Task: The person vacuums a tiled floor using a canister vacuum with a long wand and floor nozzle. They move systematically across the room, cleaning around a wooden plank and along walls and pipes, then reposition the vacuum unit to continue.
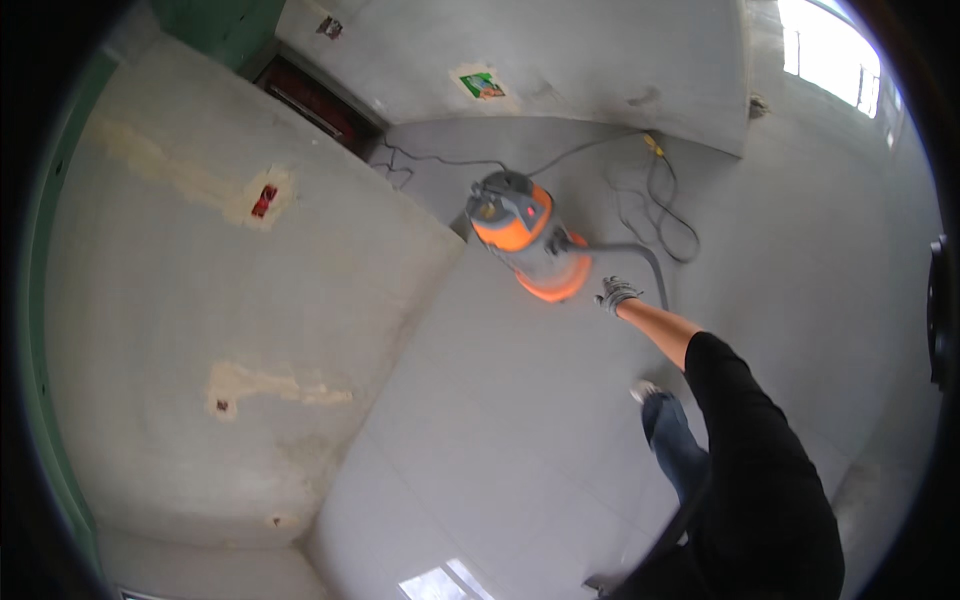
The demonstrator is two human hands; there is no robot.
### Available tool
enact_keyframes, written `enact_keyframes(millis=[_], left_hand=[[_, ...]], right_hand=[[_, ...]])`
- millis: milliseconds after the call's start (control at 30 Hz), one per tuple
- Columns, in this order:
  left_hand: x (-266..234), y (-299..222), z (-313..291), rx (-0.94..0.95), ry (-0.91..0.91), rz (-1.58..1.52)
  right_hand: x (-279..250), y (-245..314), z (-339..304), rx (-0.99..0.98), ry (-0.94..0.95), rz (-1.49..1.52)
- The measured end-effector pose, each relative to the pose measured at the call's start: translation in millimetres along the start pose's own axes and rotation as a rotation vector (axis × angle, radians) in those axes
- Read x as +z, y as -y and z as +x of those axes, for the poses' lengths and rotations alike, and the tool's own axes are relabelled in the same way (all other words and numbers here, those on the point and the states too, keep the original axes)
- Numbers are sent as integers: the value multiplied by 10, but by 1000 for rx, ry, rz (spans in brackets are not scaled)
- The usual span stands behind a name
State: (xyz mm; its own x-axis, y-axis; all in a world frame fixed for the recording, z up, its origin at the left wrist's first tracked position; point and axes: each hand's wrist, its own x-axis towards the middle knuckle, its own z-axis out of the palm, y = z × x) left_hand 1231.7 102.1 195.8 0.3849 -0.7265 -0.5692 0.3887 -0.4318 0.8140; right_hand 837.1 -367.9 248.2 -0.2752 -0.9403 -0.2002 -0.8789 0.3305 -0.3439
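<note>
My right hand (617,292), in a grey work glove, stretches out over the floor on a bare forearm and a black sleeve. It looks open, fingers apart and nothing seen in them. A gap separates it from the nearby canister vacuum cleaner (533,240), orange and grey with a dark lid, whose lower part is blurred. From the cleaner's side a grey hose (630,250) curves round and passes behind my forearm. My left hand does not show. Below my sleeve a dark tube-like length (675,525) slants down, partly hidden; I cannot make out what it is.
A black cable (688,225) with a yellow connector (653,146) loops on the tiled floor (480,400) behind the cleaner. Unfinished plaster walls (300,270) with patched box openings stand left and ahead. My leg (675,440) and shoe are beneath my arm.
</note>
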Motion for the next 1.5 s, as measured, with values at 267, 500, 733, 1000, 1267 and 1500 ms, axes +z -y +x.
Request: enact_keyframes(millis=[267, 500, 733, 1000, 1267, 1500], left_hand=[[2069, -1491, 2105, 9, -30, 443], [2503, -1928, 2953, -32, -35, 601], [2437, -2038, 2931, -75, -51, 638], [2538, -2132, 2716, -54, -82, 701], [3026, -2195, 2645, 378, -34, 941], [2978, -2162, 2641, -257, -133, 440]], right_hand=[[-594, 1577, 3917, -120, -279, 182], [-146, 1828, 5111, -58, -196, 145], [151, 1823, 5318, -99, -258, 34], [-61, 1730, 5326, -210, -194, -22], [-343, 1680, 5426, -429, -249, -38], [-491, 1974, 5611, 243, 208, 1409]])
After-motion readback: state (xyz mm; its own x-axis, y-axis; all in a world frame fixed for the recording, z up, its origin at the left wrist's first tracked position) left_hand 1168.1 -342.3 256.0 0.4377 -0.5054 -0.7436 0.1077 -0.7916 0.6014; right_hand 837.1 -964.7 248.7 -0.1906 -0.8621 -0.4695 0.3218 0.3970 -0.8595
